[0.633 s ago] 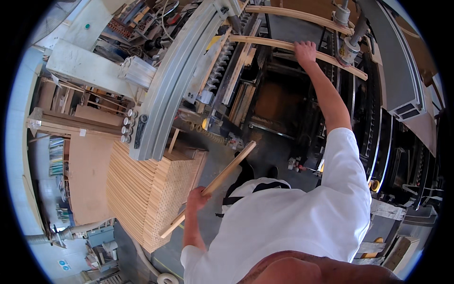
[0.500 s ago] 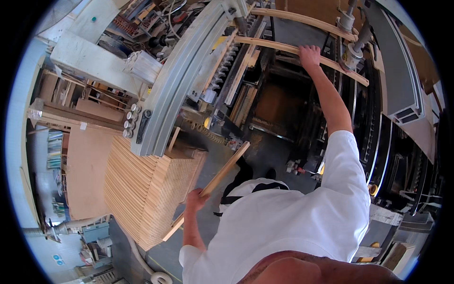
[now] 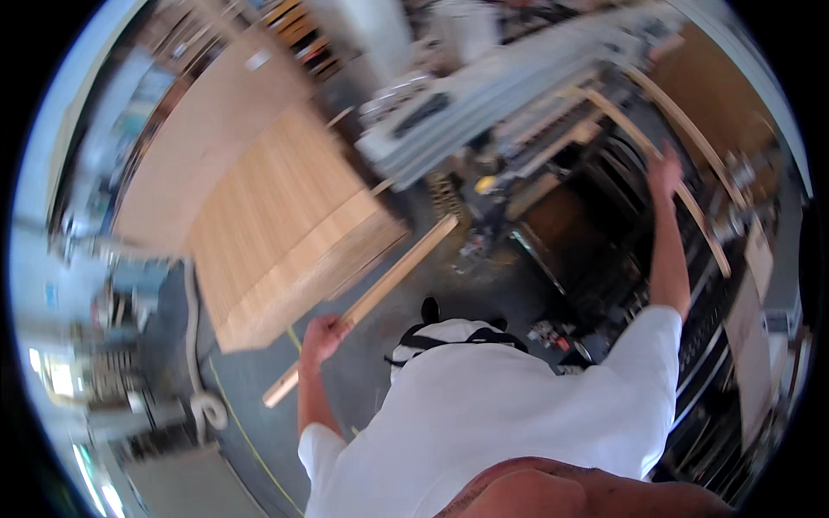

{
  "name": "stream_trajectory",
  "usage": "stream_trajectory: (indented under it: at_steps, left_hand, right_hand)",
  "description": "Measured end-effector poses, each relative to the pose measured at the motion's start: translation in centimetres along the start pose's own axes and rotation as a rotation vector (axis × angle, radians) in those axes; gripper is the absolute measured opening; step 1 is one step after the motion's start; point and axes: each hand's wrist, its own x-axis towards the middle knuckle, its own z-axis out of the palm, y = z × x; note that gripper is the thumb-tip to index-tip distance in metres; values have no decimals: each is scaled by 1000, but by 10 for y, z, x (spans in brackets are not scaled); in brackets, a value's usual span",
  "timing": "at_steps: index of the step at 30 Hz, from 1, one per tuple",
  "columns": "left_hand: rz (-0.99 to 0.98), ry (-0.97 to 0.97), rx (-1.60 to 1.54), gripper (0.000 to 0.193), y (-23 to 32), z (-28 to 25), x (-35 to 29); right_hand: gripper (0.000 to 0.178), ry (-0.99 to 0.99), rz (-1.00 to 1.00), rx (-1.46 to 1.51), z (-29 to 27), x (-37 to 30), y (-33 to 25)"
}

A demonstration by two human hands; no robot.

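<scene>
My left hand [image 3: 323, 337] is closed round a long, pale wooden strip [image 3: 404, 266], held slanting above the floor beside a stack. My right hand [image 3: 664, 175], blurred by motion, is stretched out to the far right and closed on a second wooden strip [image 3: 701, 226] that lies across a machine. Just beyond it a further wooden strip [image 3: 691, 135] runs roughly parallel. To the left of my left hand stands a large, neat stack of wooden strips [image 3: 268, 203].
A grey metal beam [image 3: 484, 108] of the machine reaches over the area between stack and strips. Dark rails [image 3: 699, 345] lie on the right. A large brown board [image 3: 216, 112] is behind the stack. A pale hose [image 3: 192, 319] trails along the grey floor [image 3: 268, 440].
My view has swung left, so the stack and machine sit further right and higher. My left hand still holds its strip; my right hand stays on the strip on the machine.
</scene>
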Motion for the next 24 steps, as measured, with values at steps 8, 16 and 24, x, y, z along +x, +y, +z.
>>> stream_trajectory:
  at_steps: [8,16,24]
  left_hand:
    - [-42,344,-582,35,-127,-118,5]
    - [-258,865,-393,43,-314,-264,122]
    - [-538,872,-244,49,-418,-329,232]
  right_hand:
    - [31,-174,48,926,-24,-140,-168]
    - [24,-499,-10,831,-24,-338,-334]
    - [26,-762,-9,520,-74,-463,-390]
